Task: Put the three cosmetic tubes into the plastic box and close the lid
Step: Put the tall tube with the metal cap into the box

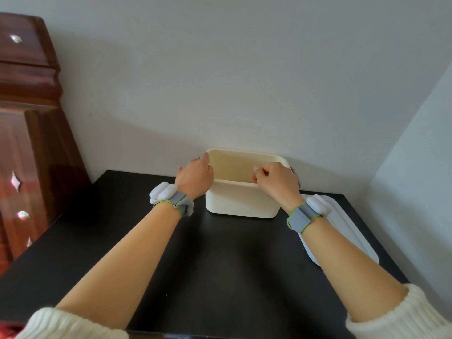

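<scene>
Plain pale grey-white wall [244, 69] fills the upper view; matte, unmarked. Dark reddish polished wooden cabinet [27, 118] stands at the left, glossy, with moulded edges and small shiny metal knobs.

Flat black matte desk [220, 253] carries the objects; surface smooth, faint sheen.

Cream-coloured rectangular plastic box [241, 201] sits at the desk's far edge, against the wall, near the middle. Rounded corners, smooth opaque walls, thick rolled rim. Top open; the visible inner wall is bare and a warmer cream than the outside. Bottom of the interior not visible. Small dark fittings show at the left and right ends of the rim, mostly hidden by the hands.

White flat rounded-rectangle plastic lid [342, 231] lies on the desk along its right edge, just beside the box, partly under the right forearm. Raised border visible.

No cosmetic tubes can be made out.

Left hand [195, 177]: at the box's left rim corner, grip curled over the rim end, thumb tip on the top edge. Right hand [277, 181]: over the near-right rim, fingers bent together in a loose fist; whether the grip clamps anything cannot be told.

Each wrist carries a grey fabric strap with green edging and a white rounded plastic module. Cream ribbed knit sleeves are pushed up near the elbows.
</scene>
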Available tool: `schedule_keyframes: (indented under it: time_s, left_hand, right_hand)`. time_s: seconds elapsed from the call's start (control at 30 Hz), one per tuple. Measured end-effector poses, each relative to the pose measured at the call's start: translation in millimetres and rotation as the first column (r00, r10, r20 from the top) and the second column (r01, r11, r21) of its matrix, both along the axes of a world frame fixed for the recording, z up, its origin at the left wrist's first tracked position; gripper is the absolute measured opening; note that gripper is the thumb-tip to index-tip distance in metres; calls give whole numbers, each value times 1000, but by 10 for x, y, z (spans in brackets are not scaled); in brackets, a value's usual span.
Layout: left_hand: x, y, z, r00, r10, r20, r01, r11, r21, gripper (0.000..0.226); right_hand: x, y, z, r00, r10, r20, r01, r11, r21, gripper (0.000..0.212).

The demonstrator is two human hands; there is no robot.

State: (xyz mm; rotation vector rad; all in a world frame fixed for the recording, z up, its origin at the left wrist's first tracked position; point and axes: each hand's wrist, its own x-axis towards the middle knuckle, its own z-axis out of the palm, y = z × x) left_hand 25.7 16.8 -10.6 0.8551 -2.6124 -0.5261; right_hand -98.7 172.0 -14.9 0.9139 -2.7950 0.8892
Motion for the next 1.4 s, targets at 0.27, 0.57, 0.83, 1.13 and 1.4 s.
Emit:
schedule_keyframes:
  time_s: [0.27,0.57,0.83,1.13,1.4]
  left_hand:
    - [11,-1,8,1000,-4,-2,4,1000,12,39]
    - [12,6,5,1000,2,-9,-1,999,35,41]
    - [39,24,33,1000,10,-12,-9,998,68,36]
    - [91,84,64,1000,-20,22,19,999,40,29]
    - [124,104,82,999,-37,23,35,997,75,36]
  right_hand:
    - [-18,26,-42,1000,19,-13,-20,997,-79,41]
    - [22,146,-78,996,-9,-85,-5,987,-162,25]
    - [-8,275,-116,999,52,-15,-55,959,-277,22]
    - [31,339,-125,999,50,6,-47,960,-276,23]
    - [48,405,-84,997,44,60,-28,967,-251,20]
